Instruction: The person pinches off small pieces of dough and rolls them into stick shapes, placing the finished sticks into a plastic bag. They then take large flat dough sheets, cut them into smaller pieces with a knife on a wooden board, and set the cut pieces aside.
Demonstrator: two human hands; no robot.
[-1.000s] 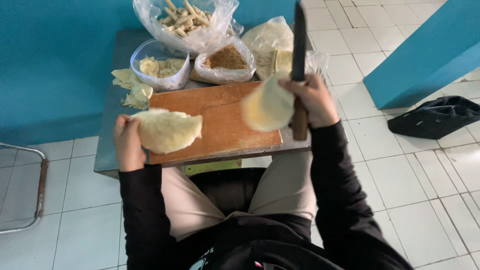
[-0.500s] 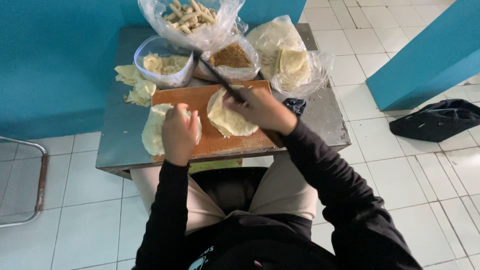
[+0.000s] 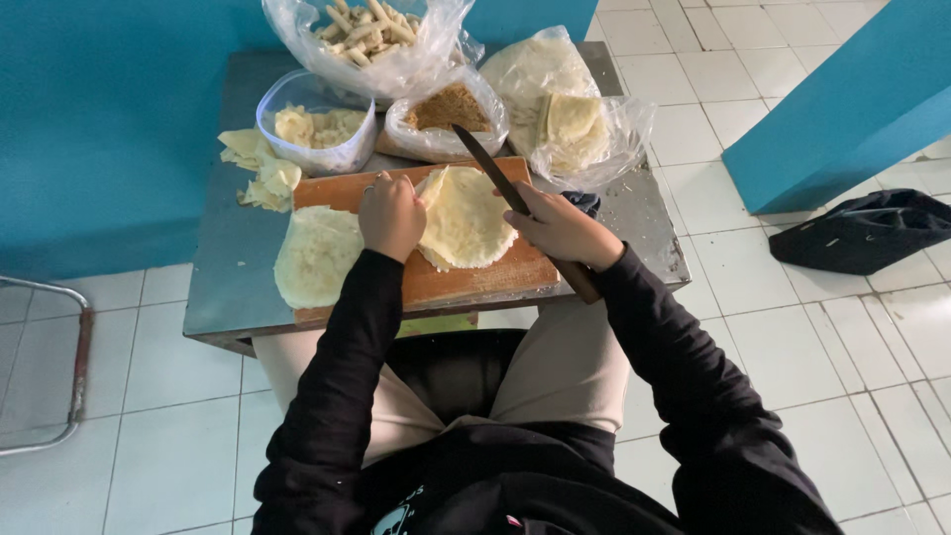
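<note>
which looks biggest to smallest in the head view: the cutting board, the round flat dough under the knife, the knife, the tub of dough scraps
1. cutting board
2. round flat dough
3. tub and knife: unsure. The knife is longer but thin, and the right hand hides part of it.

I have 1 view only, from the head camera, looking steeply down past my chest and lap. It sits fairly near the metal table (image 3: 238, 287), with the tiled floor (image 3: 792, 327) around it.
</note>
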